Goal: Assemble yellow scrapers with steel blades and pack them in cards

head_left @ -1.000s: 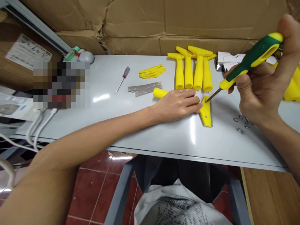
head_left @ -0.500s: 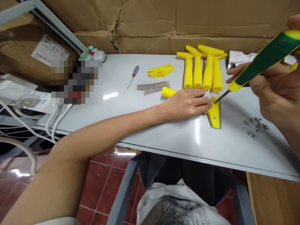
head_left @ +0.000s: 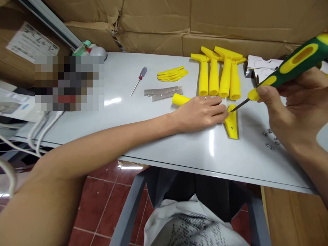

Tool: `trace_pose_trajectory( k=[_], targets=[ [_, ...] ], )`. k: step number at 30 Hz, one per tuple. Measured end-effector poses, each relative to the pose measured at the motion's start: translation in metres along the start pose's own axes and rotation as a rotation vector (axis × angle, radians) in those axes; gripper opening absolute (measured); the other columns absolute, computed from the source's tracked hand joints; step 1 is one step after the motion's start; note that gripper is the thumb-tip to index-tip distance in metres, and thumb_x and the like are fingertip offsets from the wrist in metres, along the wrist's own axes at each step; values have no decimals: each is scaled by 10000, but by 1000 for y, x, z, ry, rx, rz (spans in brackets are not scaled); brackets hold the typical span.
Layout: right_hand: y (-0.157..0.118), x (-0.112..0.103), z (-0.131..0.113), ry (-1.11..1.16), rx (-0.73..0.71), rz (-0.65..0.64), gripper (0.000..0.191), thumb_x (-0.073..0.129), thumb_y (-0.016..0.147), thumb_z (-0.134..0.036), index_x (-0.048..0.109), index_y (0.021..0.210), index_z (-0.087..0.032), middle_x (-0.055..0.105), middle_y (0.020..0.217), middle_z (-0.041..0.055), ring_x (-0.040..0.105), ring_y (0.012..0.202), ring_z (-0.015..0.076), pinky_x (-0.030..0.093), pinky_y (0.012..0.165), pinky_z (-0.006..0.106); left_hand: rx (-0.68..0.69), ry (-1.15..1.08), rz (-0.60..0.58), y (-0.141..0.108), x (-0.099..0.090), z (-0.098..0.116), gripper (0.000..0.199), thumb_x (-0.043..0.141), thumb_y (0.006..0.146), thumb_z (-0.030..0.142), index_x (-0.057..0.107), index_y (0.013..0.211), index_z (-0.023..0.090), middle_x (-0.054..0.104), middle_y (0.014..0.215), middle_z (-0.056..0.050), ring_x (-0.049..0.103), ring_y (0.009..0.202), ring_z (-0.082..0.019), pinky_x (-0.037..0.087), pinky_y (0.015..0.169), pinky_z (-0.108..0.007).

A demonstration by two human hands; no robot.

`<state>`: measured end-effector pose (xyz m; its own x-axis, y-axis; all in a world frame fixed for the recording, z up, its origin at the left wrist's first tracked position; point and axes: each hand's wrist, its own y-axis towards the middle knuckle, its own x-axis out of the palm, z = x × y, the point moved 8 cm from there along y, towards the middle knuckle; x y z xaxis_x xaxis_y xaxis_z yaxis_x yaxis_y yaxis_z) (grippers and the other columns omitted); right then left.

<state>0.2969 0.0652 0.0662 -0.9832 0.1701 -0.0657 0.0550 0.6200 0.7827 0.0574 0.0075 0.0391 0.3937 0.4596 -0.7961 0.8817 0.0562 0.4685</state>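
My left hand [head_left: 201, 114] is closed over a yellow scraper [head_left: 231, 123] lying on the table. The end of its handle shows to the left of my hand, and its flat head with a thin blade edge shows to the right. In my right hand [head_left: 294, 109] is a green and yellow screwdriver [head_left: 294, 66], held at a slant. Its tip meets the upper screw spot on the scraper head; another screw sits lower down. Several small screws [head_left: 270, 147] lie on the table, partly hidden by my right hand.
Several yellow scrapers [head_left: 225, 73] stand along the cardboard at the back. Yellow plastic pieces [head_left: 173, 74], grey blades [head_left: 164, 93] and a small screwdriver [head_left: 138, 81] lie left of them. White boxes [head_left: 263, 65] are at the back right. White cables [head_left: 48, 131] hang at the left edge.
My right hand has turned the screwdriver, so a yellow inset on its handle now faces me, and its fingers have shifted. The scraper stays under my left hand. The view has shifted slightly.
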Motion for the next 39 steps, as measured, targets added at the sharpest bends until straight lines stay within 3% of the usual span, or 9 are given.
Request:
trace_pose_trajectory(
  k=[2, 4, 8, 15, 19, 23, 26, 31, 39],
  targets=[
    [-5, 26, -32, -343, -255, -74, 1222, 1079, 512, -437, 441, 1545, -574, 391, 1647, -79, 727, 859, 82, 643, 544, 127, 5, 18, 31, 0, -3, 0, 269, 442, 1143, 215, 693, 1208, 144, 755, 1033, -70, 689, 984, -201, 464, 705, -322],
    [-9, 40, -54, -401, -386, -11, 1199, 1091, 488, -398, 482, 1512, -536, 485, 1530, -71, 649, 708, 21, 563, 437, 75, 5, 20, 43, 0, -4, 0, 258, 453, 1142, 223, 694, 1194, 148, 754, 1019, -65, 686, 966, -197, 455, 703, -321],
    [-9, 52, -67, -390, -349, -11, 1094, 1058, 561, -482, 522, 1513, -428, 493, 1429, -2, 605, 686, 19, 593, 449, 118, 13, 8, 65, 1, -7, 0, 238, 474, 1135, 211, 699, 1177, 142, 750, 976, -55, 683, 931, -189, 437, 701, -316],
    [-18, 56, -81, -411, -323, -31, 992, 971, 686, -550, 499, 1550, -432, 476, 1504, 23, 674, 872, 137, 651, 513, 233, 44, 15, 85, 3, -10, 2, 222, 497, 1119, 173, 711, 1156, 127, 743, 932, -52, 667, 890, -187, 398, 681, -320],
    [-15, 56, -77, -433, -266, -41, 876, 884, 784, -589, 499, 1562, -474, 486, 1565, -7, 696, 866, 163, 700, 568, 312, 53, -25, 96, 3, -12, 2, 181, 553, 1102, 199, 704, 1149, 109, 744, 940, -66, 656, 896, -196, 390, 690, -320],
    [-11, 46, -82, -401, -427, 41, 1042, 946, 634, -696, 517, 1550, -444, 511, 1527, 1, 630, 728, 91, 551, 412, 203, 74, -4, 68, 2, -10, 4, 175, 548, 1094, 169, 699, 1161, 110, 749, 975, -72, 657, 908, -197, 393, 692, -320],
    [-7, 42, -74, -424, -371, 50, 1084, 911, 596, -794, 485, 1551, -508, 472, 1560, -25, 616, 716, 76, 565, 454, 198, 72, 10, 49, 1, -8, 3, 186, 533, 1106, 191, 694, 1179, 132, 756, 993, -59, 657, 912, -189, 405, 683, -318],
    [-9, 46, -58, -323, -217, 21, 860, 817, 799, -705, 483, 1563, -493, 420, 1587, 5, 601, 736, 90, 626, 517, 266, 76, 38, 51, 1, -8, 3, 217, 494, 1130, 224, 697, 1179, 165, 769, 1008, -45, 669, 918, -175, 416, 693, -312],
    [-9, 48, -43, -251, -205, 4, 775, 732, 847, -683, 471, 1547, -480, 378, 1577, 19, 670, 749, 126, 724, 738, 413, 73, 19, 47, 1, -7, 3, 207, 513, 1122, 231, 700, 1174, 159, 767, 1000, -64, 674, 921, -185, 421, 705, -316]
  ],
)
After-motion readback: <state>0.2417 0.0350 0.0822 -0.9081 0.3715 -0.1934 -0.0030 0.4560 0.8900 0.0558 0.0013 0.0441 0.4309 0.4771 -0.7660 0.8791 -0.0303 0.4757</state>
